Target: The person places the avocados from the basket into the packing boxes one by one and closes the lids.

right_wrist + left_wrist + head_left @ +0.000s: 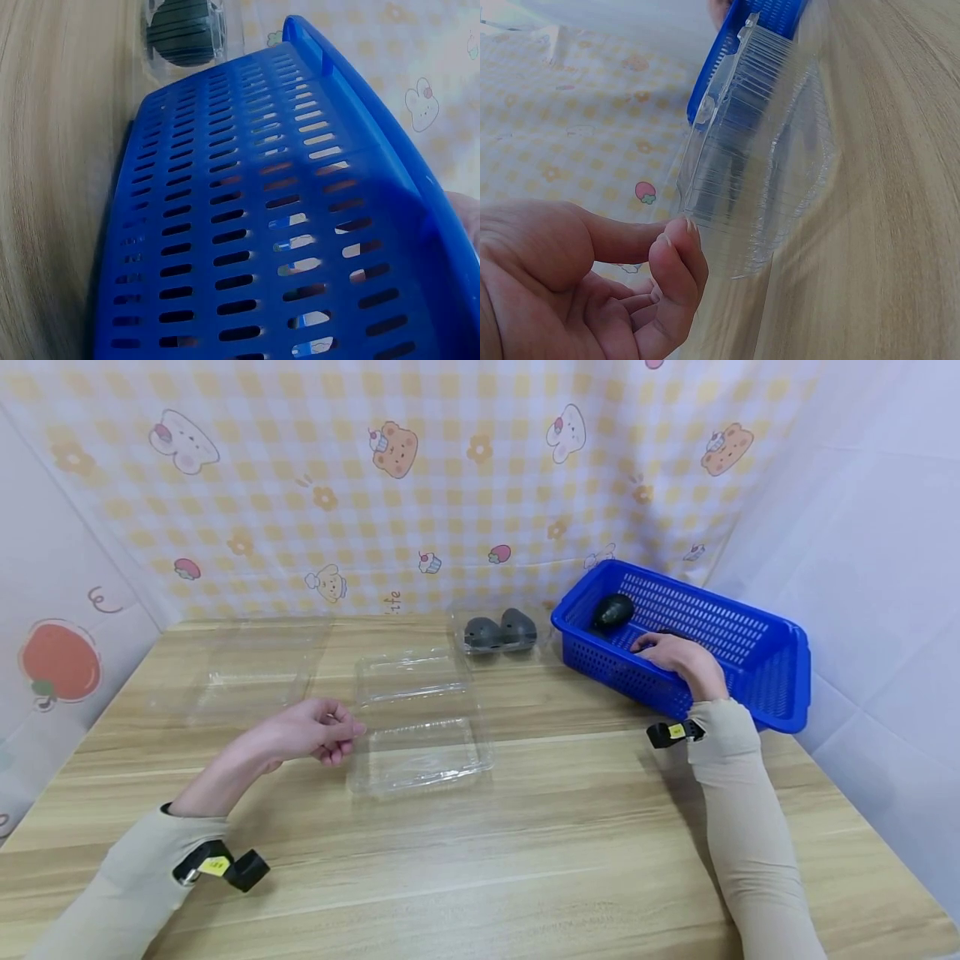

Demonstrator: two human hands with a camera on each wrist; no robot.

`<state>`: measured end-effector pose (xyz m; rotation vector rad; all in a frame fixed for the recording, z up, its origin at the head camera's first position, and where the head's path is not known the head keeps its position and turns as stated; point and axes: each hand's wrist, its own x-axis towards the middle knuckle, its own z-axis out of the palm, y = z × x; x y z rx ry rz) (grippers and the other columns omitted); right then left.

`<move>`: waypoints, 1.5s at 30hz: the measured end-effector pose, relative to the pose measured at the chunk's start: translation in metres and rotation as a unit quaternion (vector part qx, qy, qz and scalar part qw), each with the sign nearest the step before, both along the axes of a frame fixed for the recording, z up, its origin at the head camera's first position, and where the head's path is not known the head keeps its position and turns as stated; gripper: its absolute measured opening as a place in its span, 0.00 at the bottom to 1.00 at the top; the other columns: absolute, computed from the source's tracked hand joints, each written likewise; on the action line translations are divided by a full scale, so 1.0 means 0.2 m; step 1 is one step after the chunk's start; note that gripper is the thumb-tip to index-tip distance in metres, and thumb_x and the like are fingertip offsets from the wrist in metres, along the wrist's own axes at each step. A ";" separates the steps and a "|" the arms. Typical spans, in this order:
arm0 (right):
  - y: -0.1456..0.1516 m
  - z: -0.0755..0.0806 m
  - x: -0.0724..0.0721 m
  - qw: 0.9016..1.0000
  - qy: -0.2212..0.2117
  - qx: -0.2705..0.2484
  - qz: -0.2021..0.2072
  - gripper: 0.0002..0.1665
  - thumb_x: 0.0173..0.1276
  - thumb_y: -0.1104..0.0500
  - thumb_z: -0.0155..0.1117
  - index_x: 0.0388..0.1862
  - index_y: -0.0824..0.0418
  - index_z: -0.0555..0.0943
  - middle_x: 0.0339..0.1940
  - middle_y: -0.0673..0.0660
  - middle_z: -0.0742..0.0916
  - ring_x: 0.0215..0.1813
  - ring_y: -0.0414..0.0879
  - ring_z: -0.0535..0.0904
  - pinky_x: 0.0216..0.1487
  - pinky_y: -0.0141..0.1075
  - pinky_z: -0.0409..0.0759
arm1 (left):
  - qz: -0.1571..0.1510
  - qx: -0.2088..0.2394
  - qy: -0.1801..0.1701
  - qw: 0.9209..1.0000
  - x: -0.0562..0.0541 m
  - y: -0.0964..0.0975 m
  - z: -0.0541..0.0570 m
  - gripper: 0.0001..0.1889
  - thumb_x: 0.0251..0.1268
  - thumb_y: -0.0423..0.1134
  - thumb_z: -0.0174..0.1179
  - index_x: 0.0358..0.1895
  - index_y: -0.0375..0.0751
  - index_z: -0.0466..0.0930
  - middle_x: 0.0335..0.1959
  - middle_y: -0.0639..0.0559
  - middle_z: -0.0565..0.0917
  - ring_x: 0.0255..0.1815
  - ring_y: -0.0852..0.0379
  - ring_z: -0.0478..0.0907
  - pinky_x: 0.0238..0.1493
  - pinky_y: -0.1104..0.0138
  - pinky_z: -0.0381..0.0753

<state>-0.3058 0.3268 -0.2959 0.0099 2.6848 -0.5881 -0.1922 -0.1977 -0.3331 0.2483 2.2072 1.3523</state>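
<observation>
My left hand (318, 731) pinches the left edge of an opened clear plastic clamshell box (420, 756) between thumb and forefinger. The box rests on the table, and its side wall shows close to the fingertips in the left wrist view. My right hand (678, 660) reaches over the near rim into a blue plastic basket (622, 672), its fingers pointing down inside. One dark green avocado (613, 610) lies at the basket's left end; another dark thing shows just behind the hand. The basket wall hides most of the right fingers, so I cannot tell what they hold.
A closed clear box (495, 649) with two dark avocados (517, 628) stands at the back, left of the basket. Another opened clear box (251, 681) lies at the back left. A patterned curtain (420, 527) hangs behind the wooden table (525, 877).
</observation>
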 end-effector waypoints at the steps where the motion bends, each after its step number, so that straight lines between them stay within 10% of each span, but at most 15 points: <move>1: 0.00 0.00 0.00 1.000 0.000 0.006 0.000 0.29 0.75 0.57 0.38 0.73 0.60 0.66 0.78 0.74 0.57 0.70 0.70 0.58 0.68 0.65 0.62 | 0.000 0.001 -0.001 1.000 0.00 0.00 0.00 0.10 0.79 0.36 0.53 0.44 0.29 0.69 0.30 0.45 0.80 0.28 0.57 0.78 0.28 0.70 0.81; 11: 0.00 0.00 0.00 1.000 0.016 -0.006 0.016 0.27 0.76 0.60 0.42 0.72 0.64 0.67 0.77 0.75 0.57 0.66 0.67 0.59 0.66 0.59 0.64 | 0.001 0.002 -0.001 1.000 0.00 0.00 0.00 0.10 0.79 0.36 0.53 0.44 0.28 0.69 0.30 0.45 0.81 0.28 0.57 0.78 0.29 0.70 0.80; 20: 0.02 -0.01 0.04 0.994 0.103 -0.011 -0.037 0.34 0.73 0.42 0.59 0.66 0.64 0.68 0.67 0.73 0.71 0.62 0.69 0.68 0.62 0.64 0.66 | -0.001 0.004 -0.003 1.000 0.00 0.01 0.00 0.10 0.78 0.35 0.54 0.44 0.29 0.70 0.30 0.45 0.80 0.28 0.57 0.78 0.29 0.70 0.81; 29: -0.01 0.05 0.08 0.980 0.154 -0.090 -0.092 0.45 0.65 0.33 0.67 0.66 0.60 0.65 0.59 0.72 0.75 0.38 0.53 0.84 0.34 0.44 0.76 | -0.001 0.005 -0.003 1.000 0.00 0.01 0.00 0.10 0.78 0.36 0.54 0.44 0.29 0.69 0.31 0.45 0.80 0.27 0.58 0.78 0.29 0.70 0.80; 45: -0.17 0.18 0.17 0.957 0.236 -0.149 -0.080 0.47 0.64 0.37 0.71 0.70 0.60 0.63 0.57 0.74 0.78 0.28 0.48 0.86 0.29 0.32 0.81 | 0.001 0.007 -0.004 1.000 0.01 0.00 0.00 0.10 0.78 0.35 0.54 0.43 0.30 0.69 0.30 0.46 0.80 0.28 0.58 0.78 0.28 0.70 0.80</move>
